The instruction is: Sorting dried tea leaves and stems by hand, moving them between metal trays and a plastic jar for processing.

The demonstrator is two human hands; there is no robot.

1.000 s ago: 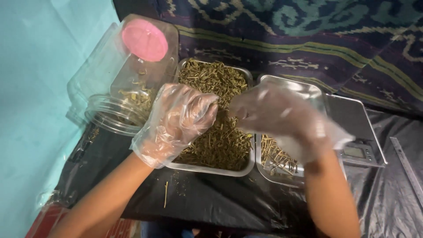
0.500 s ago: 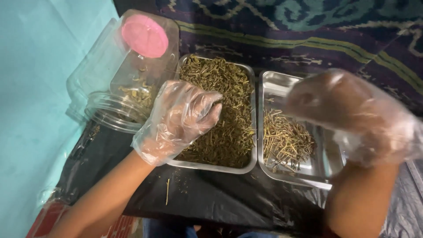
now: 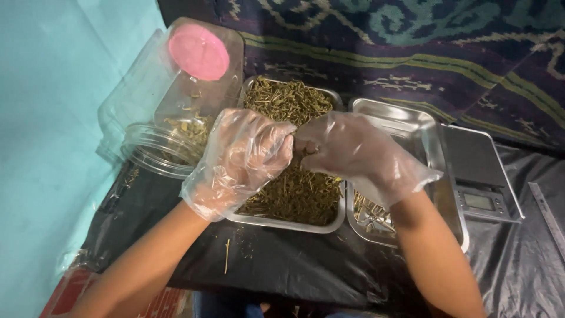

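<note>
**Both gloved hands meet over the tray of dried stems**

The right hand [image 3: 359, 156], half a second ago raised well apart over the second tray [image 3: 421, 126], has come back to meet the left hand [image 3: 244, 159] above the full tray [image 3: 294, 221]. Fingertips of both pinch together on a small piece of dried stems [image 3: 288, 100]; what exactly is gripped cannot be told. A tipped plastic jar [image 3: 170, 100] lies left, a scale [image 3: 479, 176] right. This suggests sorting piece by piece.

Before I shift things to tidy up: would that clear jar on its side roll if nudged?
Probably: the clear jar lies on its rounded side and looks nearly empty, so light. Its flattish panels may slow rolling.
</note>
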